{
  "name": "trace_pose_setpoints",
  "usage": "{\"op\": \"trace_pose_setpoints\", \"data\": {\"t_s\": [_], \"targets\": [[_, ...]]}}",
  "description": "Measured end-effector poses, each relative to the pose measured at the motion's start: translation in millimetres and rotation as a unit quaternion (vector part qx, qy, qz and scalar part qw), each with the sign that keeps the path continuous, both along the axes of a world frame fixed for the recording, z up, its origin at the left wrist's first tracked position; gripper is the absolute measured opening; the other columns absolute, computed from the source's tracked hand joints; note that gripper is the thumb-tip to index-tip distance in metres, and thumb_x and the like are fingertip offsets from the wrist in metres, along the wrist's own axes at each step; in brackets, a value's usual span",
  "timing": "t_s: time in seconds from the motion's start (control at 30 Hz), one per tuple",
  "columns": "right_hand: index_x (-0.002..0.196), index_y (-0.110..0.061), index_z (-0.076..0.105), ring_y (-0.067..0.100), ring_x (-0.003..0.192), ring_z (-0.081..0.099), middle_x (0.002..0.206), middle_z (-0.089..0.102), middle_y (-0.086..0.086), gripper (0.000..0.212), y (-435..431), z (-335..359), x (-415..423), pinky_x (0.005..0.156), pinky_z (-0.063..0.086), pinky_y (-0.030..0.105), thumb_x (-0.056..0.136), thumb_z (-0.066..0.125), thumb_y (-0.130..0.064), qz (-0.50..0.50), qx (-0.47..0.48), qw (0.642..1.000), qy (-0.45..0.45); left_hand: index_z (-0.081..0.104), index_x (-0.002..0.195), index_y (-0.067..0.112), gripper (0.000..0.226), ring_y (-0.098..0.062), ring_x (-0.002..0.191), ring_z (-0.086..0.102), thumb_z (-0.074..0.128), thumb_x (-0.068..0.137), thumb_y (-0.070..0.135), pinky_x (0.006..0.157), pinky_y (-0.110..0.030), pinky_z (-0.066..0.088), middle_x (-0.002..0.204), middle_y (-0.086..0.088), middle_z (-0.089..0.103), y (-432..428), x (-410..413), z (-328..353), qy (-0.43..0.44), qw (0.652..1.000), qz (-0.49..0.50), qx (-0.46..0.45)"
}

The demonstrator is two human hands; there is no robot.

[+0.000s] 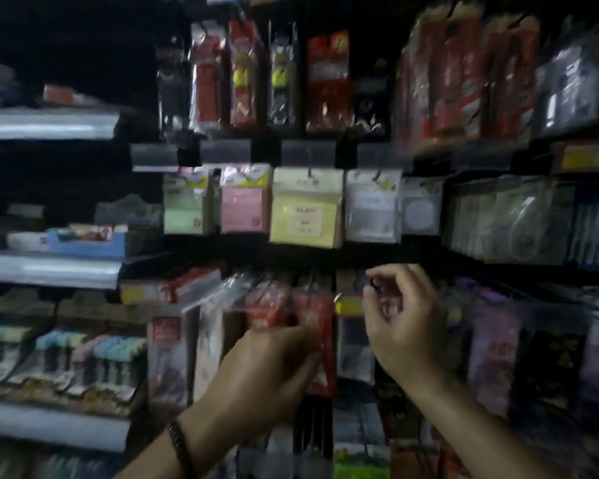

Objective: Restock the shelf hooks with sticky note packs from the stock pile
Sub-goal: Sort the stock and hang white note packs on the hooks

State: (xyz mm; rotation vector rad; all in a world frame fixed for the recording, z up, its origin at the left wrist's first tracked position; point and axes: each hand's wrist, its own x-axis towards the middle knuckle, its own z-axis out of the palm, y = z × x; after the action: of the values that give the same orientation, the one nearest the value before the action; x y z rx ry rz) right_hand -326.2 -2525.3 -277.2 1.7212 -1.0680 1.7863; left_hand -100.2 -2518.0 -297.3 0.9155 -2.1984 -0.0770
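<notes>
Overall, the view was dim and blurred, so fine detail was hard to read. Both hands were raised in front of a wall of hanging goods. The left hand [274,371], with a dark bracelet [180,444] on its wrist, was curled with its fingers reaching behind or around a red pack [317,337] on the lower row; whether it truly gripped that pack I could not tell, since the fingers were hidden and smeared. The right hand [400,323] was just beside it to the right and a little higher, fingers loosely bent and partly open, thumb and forefinger drawn near each other close to a yellow tag [348,305]; nothing could be made out between them. Above both hands, on the next row of hooks, hung the sticky note packs: a green pack [184,210] furthest left, a pink pack [244,205] beside it, a yellow pack [306,216] directly above the gap between the hands, and a white pack [372,212] above the right hand. Clear label strips [222,152] ran just over those packs. Well to the left of the left hand stood grey shelves [49,269] bearing a blue box [90,243] and rows of pastel-topped items [66,354].
</notes>
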Motion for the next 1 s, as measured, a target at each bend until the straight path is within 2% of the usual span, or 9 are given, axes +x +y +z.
{"op": "trace_pose_setpoints", "data": {"t_s": [0.1, 0.23, 0.4, 0.47, 0.53, 0.63, 0.73, 0.87, 1.0], "targets": [[0.095, -0.014, 0.07, 0.011, 0.086, 0.061, 0.093, 0.063, -0.004, 0.005, 29.1, -83.0, 23.7, 0.079, 0.047, 0.021, 0.097, 0.066, -0.012, 0.065, 0.072, 0.995, 0.038, 0.073, 0.099, 0.031, 0.013, 0.001, 0.077, 0.068, 0.063, 0.103, 0.039, 0.068, -0.021, 0.051, 0.084, 0.018, 0.071, 7.0, 27.6, -74.4, -0.058, 0.993, -0.029, 0.097], [0.093, -0.027, 0.068, 0.004, 0.081, 0.06, 0.087, 0.061, -0.015, 0.009, 50.0, -220.3, 50.9, 0.068, 0.046, 0.019, 0.098, 0.067, -0.019, 0.112, 0.291, 0.949, 0.042, 0.068, 0.094, 0.035, 0.012, -0.002, 0.076, 0.066, 0.06, 0.102, 0.04, 0.072, -0.03, 0.055, 0.084, 0.017, 0.07, 10.6, 61.8, -196.4, -0.169, 0.958, -0.01, 0.233], [0.085, -0.037, 0.065, 0.004, 0.08, 0.066, 0.078, 0.067, -0.014, 0.025, 69.9, -380.1, 79.2, 0.064, 0.045, 0.013, 0.095, 0.073, -0.016, 0.113, 0.552, 0.826, -0.028, 0.075, 0.123, 0.031, 0.025, -0.009, 0.099, 0.068, 0.062, 0.104, 0.04, 0.091, -0.024, 0.053, 0.118, 0.007, 0.076, 23.5, 103.0, -319.0, -0.257, 0.889, 0.037, 0.377], [0.089, -0.032, 0.069, 0.002, 0.079, 0.068, 0.079, 0.07, -0.012, 0.019, 77.8, -436.8, 93.7, 0.069, 0.051, 0.017, 0.092, 0.075, -0.015, 0.099, 0.631, 0.769, -0.029, 0.074, 0.125, 0.031, 0.028, -0.012, 0.107, 0.069, 0.061, 0.104, 0.042, 0.102, -0.031, 0.052, 0.124, 0.006, 0.075, 23.4, 119.4, -360.5, -0.279, 0.86, 0.065, 0.422], [0.094, -0.029, 0.071, 0.0, 0.077, 0.066, 0.079, 0.069, -0.013, 0.013, 81.0, -486.1, 107.2, 0.073, 0.053, 0.023, 0.089, 0.074, -0.018, 0.093, 0.686, 0.722, -0.011, 0.072, 0.128, 0.028, 0.03, -0.016, 0.115, 0.068, 0.057, 0.106, 0.041, 0.104, -0.038, 0.053, 0.131, 0.004, 0.072, 20.2, 130.6, -395.7, -0.284, 0.832, 0.09, 0.468], [0.096, -0.034, 0.067, -0.002, 0.085, 0.064, 0.09, 0.07, -0.014, 0.014, 70.4, -536.2, 129.6, 0.079, 0.052, 0.018, 0.091, 0.075, -0.024, 0.086, 0.744, 0.663, 0.026, 0.069, 0.134, 0.021, 0.033, -0.02, 0.123, 0.065, 0.054, 0.109, 0.036, 0.103, -0.037, 0.053, 0.137, -0.001, 0.068, 4.8, 137.8, -434.2, -0.286, 0.804, 0.104, 0.511], [0.12, -0.029, 0.068, 0.009, 0.108, 0.066, 0.117, 0.07, -0.011, 0.023, 40.8, -576.6, 149.3, 0.091, 0.051, 0.024, 0.097, 0.072, -0.031, 0.07, 0.773, 0.628, 0.058, 0.067, 0.136, 0.021, 0.039, -0.023, 0.126, 0.063, 0.055, 0.107, 0.045, 0.104, -0.036, 0.052, 0.14, -0.003, 0.066, -19.1, 141.3, -467.8, -0.265, 0.785, 0.121, 0.546], [0.123, -0.028, 0.064, 0.01, 0.108, 0.064, 0.117, 0.066, -0.011, 0.021, -13.3, -617.4, 174.0, 0.089, 0.05, 0.023, 0.102, 0.065, -0.029, 0.065, 0.753, 0.627, 0.187, 0.058, 0.147, 0.025, 0.047, -0.024, 0.129, 0.061, 0.055, 0.107, 0.05, 0.103, -0.035, 0.05, 0.146, -0.004, 0.062, -43.7, 149.6, -506.4, -0.209, 0.767, 0.174, 0.581], [0.129, -0.022, 0.06, 0.024, 0.111, 0.065, 0.124, 0.063, 0.002, 0.033, -75.2, -667.7, 205.6, 0.093, 0.056, 0.038, 0.096, 0.068, -0.023, 0.054, 0.714, 0.626, 0.31, 0.053, 0.15, 0.029, 0.051, -0.025, 0.133, 0.058, 0.054, 0.106, 0.054, 0.108, -0.037, 0.049, 0.149, -0.003, 0.058, -63.2, 164.7, -524.5, -0.173, 0.76, 0.2, 0.594]]}}
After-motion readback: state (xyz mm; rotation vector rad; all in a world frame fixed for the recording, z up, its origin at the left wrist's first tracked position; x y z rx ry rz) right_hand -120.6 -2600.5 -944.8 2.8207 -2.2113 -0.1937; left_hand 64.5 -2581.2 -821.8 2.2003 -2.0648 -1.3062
